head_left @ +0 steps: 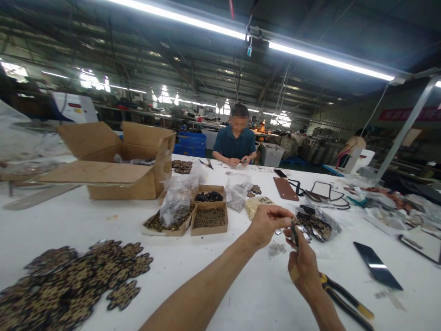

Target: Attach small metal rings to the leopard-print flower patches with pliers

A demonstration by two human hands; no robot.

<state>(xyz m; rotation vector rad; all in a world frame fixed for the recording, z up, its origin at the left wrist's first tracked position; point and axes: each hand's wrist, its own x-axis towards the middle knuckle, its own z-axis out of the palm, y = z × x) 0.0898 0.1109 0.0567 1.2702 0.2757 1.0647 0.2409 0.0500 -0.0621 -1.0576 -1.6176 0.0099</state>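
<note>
Near the middle right, my right hand (pixel 303 262) is closed round a thin dark patterned piece (pixel 294 233), held on edge. My left hand (pixel 267 225) reaches in from the left, its thumb and fingers pinched together at the top of that piece; anything small between those fingertips is hidden. Beneath the hands lies a scatter of small metal rings or bits (pixel 276 248) on the white table. Just behind, a clear plastic bag (pixel 319 224) holds more leopard-patterned pieces. Yellow-and-black pliers (pixel 344 296) lie beside my right wrist.
A pile of leopard-patterned pieces (pixel 72 285) covers the near left. Small boxes of metal parts (pixel 209 219) and a large open carton (pixel 120 188) stand behind. A dark phone-like slab (pixel 378 265) lies at right. Across the table, a person (pixel 235 140) handles something small.
</note>
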